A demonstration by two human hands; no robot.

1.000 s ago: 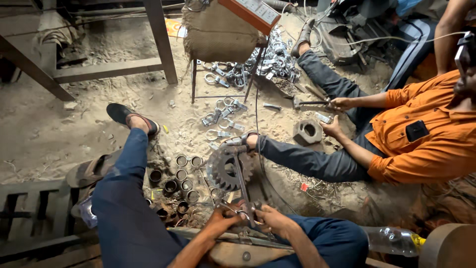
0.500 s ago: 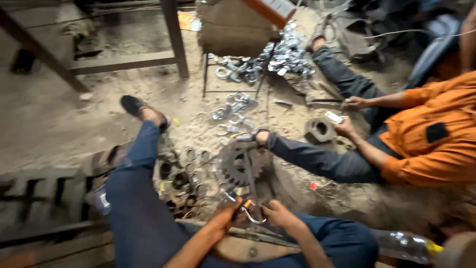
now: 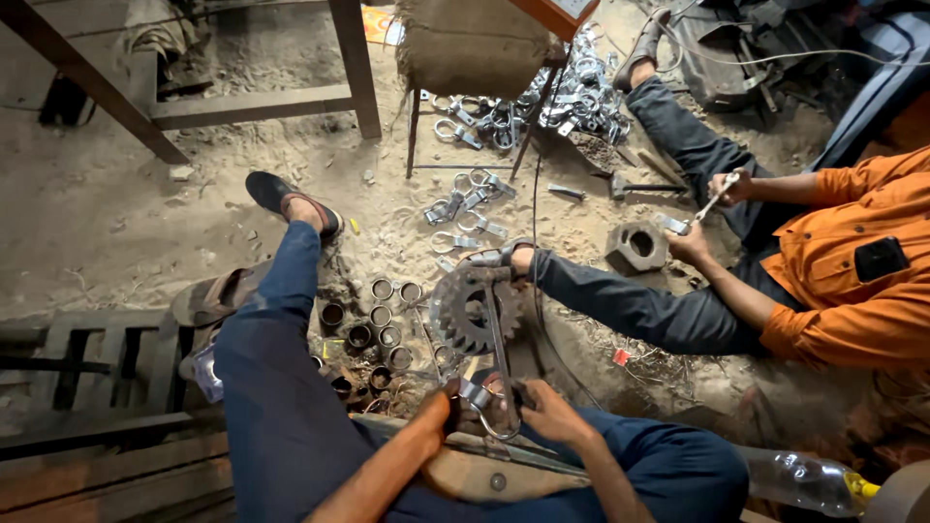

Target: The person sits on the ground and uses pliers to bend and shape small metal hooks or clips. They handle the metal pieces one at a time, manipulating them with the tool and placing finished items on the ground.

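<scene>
Seen from above, a person sits on sandy ground w/ both hands low at centre. Left hand [image 3: 441, 412] and right hand [image 3: 547, 412] are each closed on a metal clamp [image 3: 487, 407], a ring-shaped piece held btwn them against an upright bar [image 3: 499, 334]. A toothed gear [image 3: 465, 310] sits just behind. Short metal rings [image 3: 378, 324] lie to the left. A co-worker [image 3: 852, 261] in orange sits at right.
</scene>
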